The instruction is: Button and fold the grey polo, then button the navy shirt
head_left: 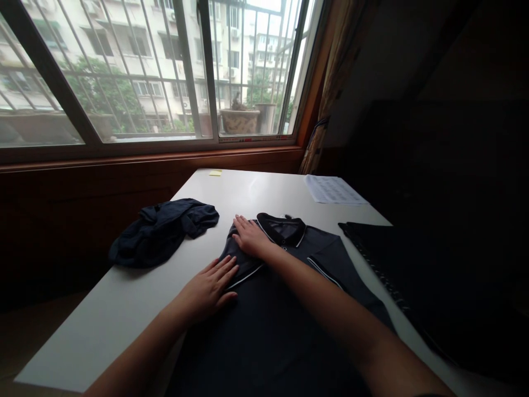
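2 hands on polo shirt near its left edge, tabletop alongside

The table around my hands
A shirt lies on it beneath my left hand and right hand; left of my touch, another garment; right, a cloth; beyond, a paper slip; beyond and right, printed sheets.
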Tool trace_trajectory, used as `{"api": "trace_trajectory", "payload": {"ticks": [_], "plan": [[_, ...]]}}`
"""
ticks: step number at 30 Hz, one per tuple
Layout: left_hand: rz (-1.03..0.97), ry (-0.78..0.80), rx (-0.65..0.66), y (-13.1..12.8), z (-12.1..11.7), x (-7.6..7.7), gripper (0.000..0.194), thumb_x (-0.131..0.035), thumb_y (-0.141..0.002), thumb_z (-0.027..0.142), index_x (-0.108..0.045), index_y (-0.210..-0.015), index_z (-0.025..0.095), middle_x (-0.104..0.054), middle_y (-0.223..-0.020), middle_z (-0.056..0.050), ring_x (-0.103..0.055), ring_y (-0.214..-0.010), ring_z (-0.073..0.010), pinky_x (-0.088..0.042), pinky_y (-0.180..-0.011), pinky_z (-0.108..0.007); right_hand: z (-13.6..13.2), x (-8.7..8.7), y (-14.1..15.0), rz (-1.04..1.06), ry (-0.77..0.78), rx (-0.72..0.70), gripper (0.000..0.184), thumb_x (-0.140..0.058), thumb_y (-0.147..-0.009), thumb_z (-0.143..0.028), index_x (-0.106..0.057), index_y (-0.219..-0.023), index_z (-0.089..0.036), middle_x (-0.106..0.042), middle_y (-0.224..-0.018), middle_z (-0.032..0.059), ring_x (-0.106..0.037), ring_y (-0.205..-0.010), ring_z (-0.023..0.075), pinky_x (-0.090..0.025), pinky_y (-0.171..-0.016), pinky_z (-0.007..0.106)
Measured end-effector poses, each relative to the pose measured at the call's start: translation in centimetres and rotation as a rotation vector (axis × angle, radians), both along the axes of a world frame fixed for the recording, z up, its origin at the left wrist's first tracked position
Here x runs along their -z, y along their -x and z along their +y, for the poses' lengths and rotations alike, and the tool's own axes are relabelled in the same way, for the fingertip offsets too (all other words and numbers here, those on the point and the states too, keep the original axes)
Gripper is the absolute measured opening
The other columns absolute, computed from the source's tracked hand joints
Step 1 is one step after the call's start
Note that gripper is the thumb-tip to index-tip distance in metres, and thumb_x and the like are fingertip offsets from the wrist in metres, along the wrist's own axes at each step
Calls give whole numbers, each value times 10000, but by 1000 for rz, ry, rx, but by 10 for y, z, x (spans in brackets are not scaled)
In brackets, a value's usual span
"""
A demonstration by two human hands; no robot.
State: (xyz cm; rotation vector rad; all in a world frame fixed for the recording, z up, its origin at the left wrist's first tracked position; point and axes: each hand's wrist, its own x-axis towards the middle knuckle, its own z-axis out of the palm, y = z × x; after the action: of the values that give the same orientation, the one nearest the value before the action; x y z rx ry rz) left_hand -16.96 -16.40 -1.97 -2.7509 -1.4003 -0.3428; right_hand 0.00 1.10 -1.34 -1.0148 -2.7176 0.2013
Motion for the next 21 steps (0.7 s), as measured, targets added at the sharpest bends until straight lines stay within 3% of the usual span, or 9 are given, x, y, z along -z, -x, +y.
{"api": "trace_trajectory", "payload": {"ticks": [5,10,16,21], "plan": [[10,-40,-8,-2,-2,7,662,-432,-1015,538,-282,-1568,206,-325,-1601,-112,-312,-1483,-289,-288,-1222,-468,-19,7,-14,-36,18,-105,612,-368,-1027,-450,-353,-1541,-118,-258,-1636,107,-212,-1525,232,-174,-1241,428],[12,-24,4,-7,-4,9,614,-421,-1030,496,-301,-1559,211,-389,-1572,-107,-363,-1461,-274,-338,-1196,-447,-16,14,-13,-43,47,-104,647,-342,-1024,-512,-329,-1555,-143,-228,-1645,96,-181,-1532,232,-141,-1245,447],[33,40,30,-14,-12,2,721,-394,-1021,557,-112,-1605,239,-182,-1647,-89,-260,-1503,-294,-270,-1222,-475,2,13,-3,-54,64,-72,690,-312,-1015,-569,-284,-1575,-168,-174,-1659,75,-154,-1538,231,-110,-1246,455],[43,93,26,-15,-14,0,778,-386,-1002,612,-53,-1607,253,-100,-1660,-80,-202,-1519,-304,-230,-1233,-487,15,13,3,-69,80,-46,696,-281,-1013,-572,-269,-1581,-170,-160,-1662,65,-147,-1540,234,-107,-1243,471]]}}
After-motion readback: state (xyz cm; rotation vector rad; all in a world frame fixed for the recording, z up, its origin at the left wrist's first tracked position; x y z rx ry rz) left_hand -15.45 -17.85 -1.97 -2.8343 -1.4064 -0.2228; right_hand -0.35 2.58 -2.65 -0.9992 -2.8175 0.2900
